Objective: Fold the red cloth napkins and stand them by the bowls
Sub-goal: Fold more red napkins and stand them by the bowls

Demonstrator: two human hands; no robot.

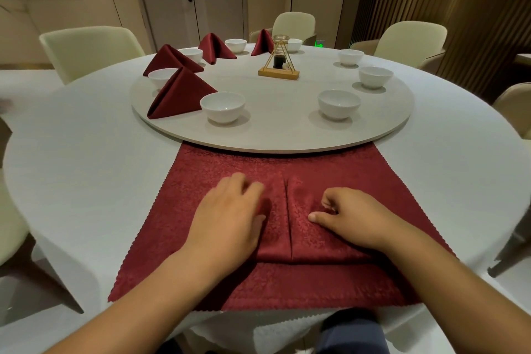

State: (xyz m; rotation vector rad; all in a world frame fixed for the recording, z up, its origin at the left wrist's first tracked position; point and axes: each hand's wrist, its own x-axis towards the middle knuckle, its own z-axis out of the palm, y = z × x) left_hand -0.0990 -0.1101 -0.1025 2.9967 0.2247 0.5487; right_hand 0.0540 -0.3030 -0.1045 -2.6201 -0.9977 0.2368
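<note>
A red napkin [277, 230] lies folded on a larger flat red cloth [201, 169] at the table's near edge, its two flaps meeting in a centre seam. My left hand [230, 215] presses flat on the left flap. My right hand [347, 215] rests on the right flap with fingers curled into the creased fabric and thumb stretched out. Several folded red napkins stand on the turntable [273, 138] by white bowls, the nearest one [179, 93] next to a bowl [222, 106]. Bowls at the right, such as this bowl [339, 103], have no napkin beside them.
A gold-framed condiment stand [278, 63] sits mid-turntable. The round table carries a white tablecloth [86, 152]. Cream chairs [92, 49] ring the table, and a door is behind.
</note>
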